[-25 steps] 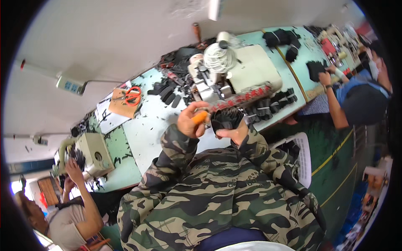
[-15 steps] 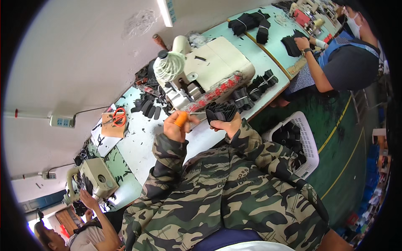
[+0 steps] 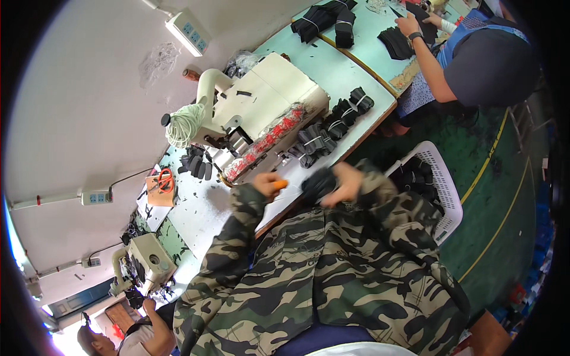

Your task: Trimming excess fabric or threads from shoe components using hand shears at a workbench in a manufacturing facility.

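Observation:
Over the table's front edge, my right hand (image 3: 347, 185) is smeared by motion and holds a bundle of black fabric pieces (image 3: 319, 185). To its left, my left hand (image 3: 268, 184) is closed, its fingers curled in. An orange finger cover (image 3: 279, 185) sits on one of its fingers. What that hand pinches, if anything, is too small to make out. Tied bundles of black pieces (image 3: 316, 140) lie on the table beyond my hands, beside a cream sewing machine (image 3: 270, 89).
A cone of white cord (image 3: 185, 126) is on the machine. Orange scissors (image 3: 164, 180) rest on cardboard at the left. A white basket (image 3: 446, 196) with black bundles stands at the right. One co-worker (image 3: 475, 65) handles black pieces at far right; another (image 3: 142, 332) sits lower left.
The view has shifted, so the machine sits further left. Both hands have come lower, toward my body, the black bundle with them. The white band seen between my hands before no longer shows clearly.

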